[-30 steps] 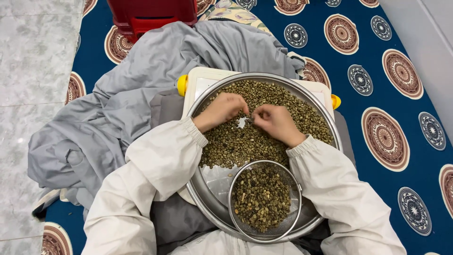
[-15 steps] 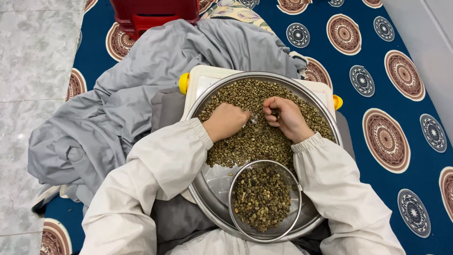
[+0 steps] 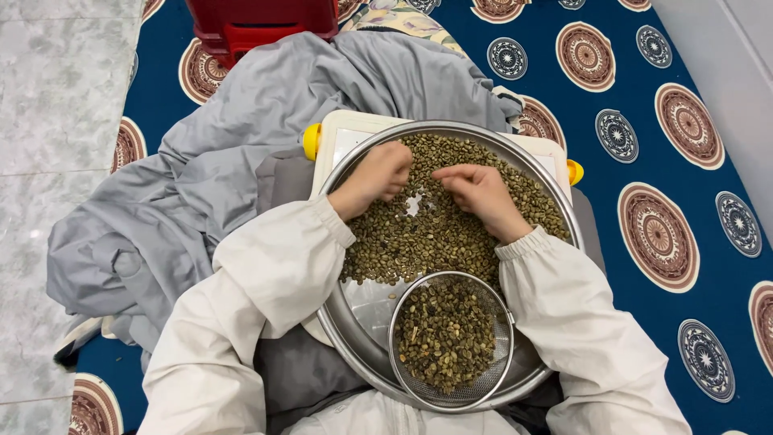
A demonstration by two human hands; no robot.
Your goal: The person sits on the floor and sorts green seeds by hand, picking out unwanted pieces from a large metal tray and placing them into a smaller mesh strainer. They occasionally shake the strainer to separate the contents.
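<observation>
A wide round metal pan (image 3: 360, 345) rests on my lap, its far half covered with greenish-brown beans (image 3: 427, 242). My left hand (image 3: 378, 173) lies on the beans at the pan's upper left with its fingers curled under. My right hand (image 3: 481, 195) is just to its right, fingertips drawn together and pointing left onto the beans. A small bare patch of pan shows between the two hands. A small round mesh strainer (image 3: 503, 379), half full of beans, sits inside the pan at its near edge. Both arms wear cream sleeves.
A white tray with yellow handles (image 3: 312, 141) lies under the pan. Crumpled grey cloth (image 3: 225, 137) spreads to the left. A red plastic stool (image 3: 258, 20) stands beyond it. A blue mat with round patterns (image 3: 668, 234) covers the floor, with pale marble tiles (image 3: 56, 97) at left.
Both hands have shifted within the beans. After spreading apart, they have come back close together at the pan's far side, the right hand now reaching left.
</observation>
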